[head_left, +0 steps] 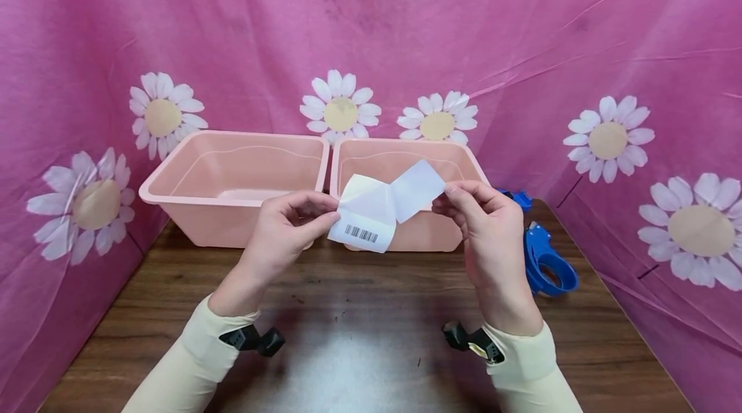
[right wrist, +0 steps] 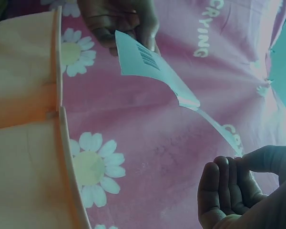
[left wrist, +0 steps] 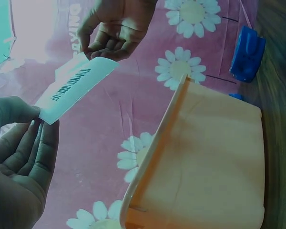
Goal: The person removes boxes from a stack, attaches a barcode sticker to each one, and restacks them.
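Observation:
Between both hands a white barcode label [head_left: 364,220] is held up in front of the right pink tub [head_left: 426,240]. My left hand [head_left: 284,226] pinches the label's left edge between thumb and fingers, beside the printed barcode. At its right end a plain white paper flap [head_left: 418,191] joins on at an angle; my right hand [head_left: 489,223] pinches that flap's far edge. In the right wrist view the flap shows as a narrow strip running from the label [right wrist: 150,62] down to the right hand [right wrist: 243,191].
A second pink tub [head_left: 199,226] stands to the left, side by side with the first. On the brown wooden table [head_left: 348,336], a blue tape dispenser [head_left: 551,265] lies at right, with another blue item [head_left: 518,199] behind it. Pink flowered cloth [head_left: 377,26] surrounds the table.

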Motion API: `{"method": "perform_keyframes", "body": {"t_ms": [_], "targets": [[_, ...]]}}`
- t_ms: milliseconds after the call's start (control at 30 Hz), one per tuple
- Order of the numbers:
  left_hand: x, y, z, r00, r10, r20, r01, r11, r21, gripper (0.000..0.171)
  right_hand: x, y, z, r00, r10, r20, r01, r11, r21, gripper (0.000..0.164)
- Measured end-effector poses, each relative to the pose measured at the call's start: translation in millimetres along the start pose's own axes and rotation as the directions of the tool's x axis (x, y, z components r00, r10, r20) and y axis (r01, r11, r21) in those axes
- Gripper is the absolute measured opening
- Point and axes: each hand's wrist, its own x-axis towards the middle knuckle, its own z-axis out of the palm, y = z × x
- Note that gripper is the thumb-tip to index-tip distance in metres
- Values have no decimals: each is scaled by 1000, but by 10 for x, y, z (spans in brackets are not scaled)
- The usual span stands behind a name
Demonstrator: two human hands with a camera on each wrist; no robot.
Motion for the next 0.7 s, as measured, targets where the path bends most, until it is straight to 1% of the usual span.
{"method": "perform_keyframes", "body": {"t_ms": [133,267,300,433,533,600,700], "targets": [[-9,9,-20,1000,-12,-8,12,1000,-15,18,13,-27,-41,1000,13,-9,-13,998,57,13],[-13,-3,-46,1000,-22,-10,22,1000,-15,19,40,-37,-79,999,2,-33,1,996,90,12],[-11,-11,-51,1000,-25,-12,25,1000,-11,20,52,-35,-89,999,-5,-45,10,996,92,11],[20,-59,-59,999,-42,-13,42,999,-13,22,121,-19,-138,990,-66,-123,72,996,47,10],[36,-132,-25,997,-73,22,74,997,-19,22,185,-5,-176,980,-107,-170,111,994,16,9],[21,-208,26,993,-105,62,106,994,-15,21,220,0,-203,976,-116,-184,123,992,23,9],[-47,-364,141,977,-168,131,166,986,26,20,256,6,-234,972,-139,-192,148,988,34,10]]}}
